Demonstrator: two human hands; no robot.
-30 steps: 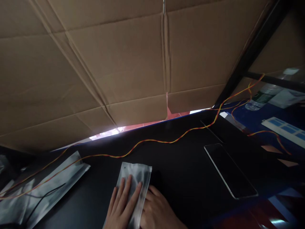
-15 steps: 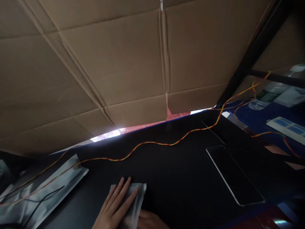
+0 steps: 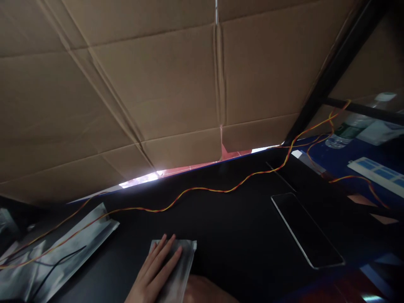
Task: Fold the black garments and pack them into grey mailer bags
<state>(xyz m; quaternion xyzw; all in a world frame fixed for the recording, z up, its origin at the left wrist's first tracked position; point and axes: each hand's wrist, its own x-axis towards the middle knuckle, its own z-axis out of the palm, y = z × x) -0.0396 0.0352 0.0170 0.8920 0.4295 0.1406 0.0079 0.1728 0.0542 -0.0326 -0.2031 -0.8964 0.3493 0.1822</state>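
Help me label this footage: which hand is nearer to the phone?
Right. The right hand is low beside the bag, left of the phone in the picture; the left hand lies on the bag, farther left.

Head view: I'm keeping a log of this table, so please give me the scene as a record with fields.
Left hand: fingers extended over a plastic bag
Right hand: by the bag's right edge, fingers hidden
Right of the bag: phone, lying flat
Beyond the hands: red-and-yellow wire across the black table
Left: another bag
Far right: bottle
Back: creased cardboard
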